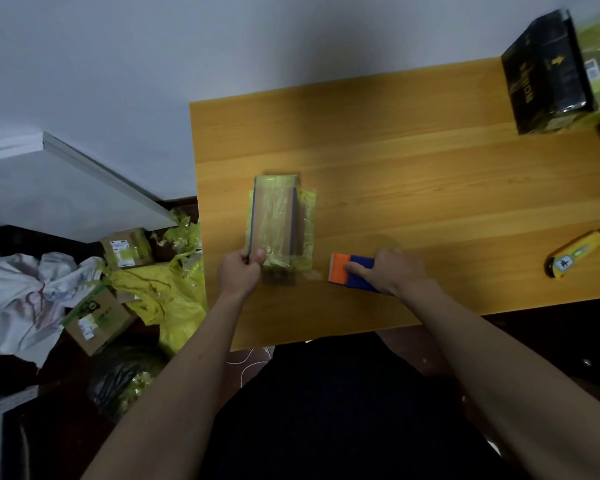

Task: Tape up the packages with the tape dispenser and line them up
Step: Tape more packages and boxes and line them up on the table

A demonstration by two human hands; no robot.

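- Currently taping: small package [274, 220] lies lengthwise near the left edge of the worktop [413, 174], wrapped in yellow-green tape, loose tape flaps sticking out on its right side.
- Left hand [241, 271] pinches the near-left corner of the package, thumb on top, fingers curled under.
- Right hand [392, 271] wraps around the blue-and-orange tape dispenser [352, 273], set on the worktop just right of the package's near end, orange end toward the package.
- Risk: a clear strip seems to run from dispenser to package; pulling without a clean cut likely drags the light package or wrinkles the tape. Cannot confirm the strip, too blurred.
- Risk: corner-only pinch gives weak hold; package probably pivots under tape tension.
- Risk: loose flaps may stick to the worktop, then tear on lift.
- Risk: package close to the left edge; a shove sends it to the floor among the boxes [127, 252] there.
- Black package [548, 74] stands at the far right corner, well apart; lining up not yet done.
- Yellow utility knife [581, 251] near the right edge, in sweep range of the right arm.
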